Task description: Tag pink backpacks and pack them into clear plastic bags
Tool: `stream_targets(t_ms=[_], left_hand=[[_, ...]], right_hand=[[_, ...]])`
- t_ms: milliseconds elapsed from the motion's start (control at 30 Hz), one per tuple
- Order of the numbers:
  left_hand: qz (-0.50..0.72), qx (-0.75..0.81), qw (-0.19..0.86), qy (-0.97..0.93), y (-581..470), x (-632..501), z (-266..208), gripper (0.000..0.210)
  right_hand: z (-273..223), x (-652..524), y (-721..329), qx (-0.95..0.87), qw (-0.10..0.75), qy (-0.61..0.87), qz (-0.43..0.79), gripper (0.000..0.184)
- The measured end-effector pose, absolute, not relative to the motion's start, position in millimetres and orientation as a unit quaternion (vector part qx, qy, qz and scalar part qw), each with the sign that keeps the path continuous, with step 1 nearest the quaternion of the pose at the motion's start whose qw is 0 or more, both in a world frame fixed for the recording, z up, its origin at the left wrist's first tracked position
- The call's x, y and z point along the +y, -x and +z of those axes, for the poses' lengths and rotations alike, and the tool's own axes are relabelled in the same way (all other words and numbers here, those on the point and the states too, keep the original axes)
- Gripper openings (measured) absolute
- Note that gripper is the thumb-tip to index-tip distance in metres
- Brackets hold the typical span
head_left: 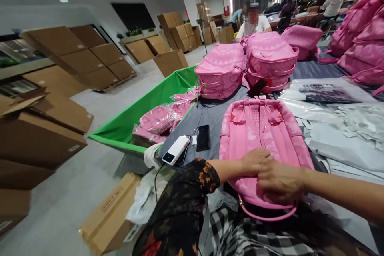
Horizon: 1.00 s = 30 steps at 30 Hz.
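Note:
A pink backpack (256,128) lies in front of me with its padded back panel and shoulder straps facing up. Its curved top handle (270,217) points toward my body. My left hand (256,162) and my right hand (282,182) meet over the lower middle of the panel, partly overlapping. Both look closed, with the fingers curled inward. Whatever they grip is hidden beneath them and slightly blurred. Red tags (280,118) show near the straps' far ends.
More pink backpacks (222,70) stand behind on the grey-covered table. Left of mine lie a black phone (203,137) and a white power bank (176,150). A green-sided bin (120,138) holds bagged backpacks. Clear plastic bags (330,92) are at right. A person (261,26) works opposite.

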<state>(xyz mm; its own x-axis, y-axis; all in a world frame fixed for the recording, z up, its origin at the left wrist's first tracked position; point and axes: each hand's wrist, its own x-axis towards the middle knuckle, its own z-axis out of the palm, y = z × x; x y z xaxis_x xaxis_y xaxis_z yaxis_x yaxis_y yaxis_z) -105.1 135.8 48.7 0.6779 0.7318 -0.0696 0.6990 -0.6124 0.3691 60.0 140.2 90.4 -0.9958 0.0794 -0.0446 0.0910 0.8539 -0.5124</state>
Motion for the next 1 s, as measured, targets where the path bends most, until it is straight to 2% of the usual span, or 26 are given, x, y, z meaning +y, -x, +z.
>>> stream_targets(t_ms=[100,333,467,667,733,833,933,1000], left_hand=[[0.046,0.423,0.19,-0.885,105.5,121.9,53.4,0.023],[0.165,0.473,0.191,-0.844,110.6,98.9,18.1,0.02],[0.234,0.503,0.19,-0.81,109.4,100.3,6.6,0.038],[0.164,0.496,0.218,-0.824,111.5,65.2,13.3,0.064],[0.156,0.475,0.224,-0.836,114.4,55.6,17.2,0.066],[0.133,0.436,0.231,-0.86,117.3,66.7,40.0,0.058],[0.103,0.457,0.23,-0.853,114.9,109.0,70.1,0.052],[0.117,0.506,0.159,-0.84,110.5,141.8,78.0,0.056]], right_hand=[[78.7,123.5,-56.9,0.962,0.057,0.038,-0.263,0.031],[23.1,135.9,-63.6,0.962,-0.005,0.026,-0.271,0.032],[15.6,132.9,-58.0,0.972,-0.014,0.011,-0.236,0.03],[38.0,102.6,-60.3,0.989,-0.131,-0.016,-0.074,0.021],[45.7,112.2,-68.2,0.981,-0.169,-0.085,-0.039,0.022],[53.4,154.9,-79.5,0.927,-0.232,-0.294,0.007,0.04],[47.0,198.3,-83.6,0.885,-0.214,-0.413,0.006,0.052],[38.0,214.8,-84.1,0.885,-0.186,-0.426,-0.008,0.048]])
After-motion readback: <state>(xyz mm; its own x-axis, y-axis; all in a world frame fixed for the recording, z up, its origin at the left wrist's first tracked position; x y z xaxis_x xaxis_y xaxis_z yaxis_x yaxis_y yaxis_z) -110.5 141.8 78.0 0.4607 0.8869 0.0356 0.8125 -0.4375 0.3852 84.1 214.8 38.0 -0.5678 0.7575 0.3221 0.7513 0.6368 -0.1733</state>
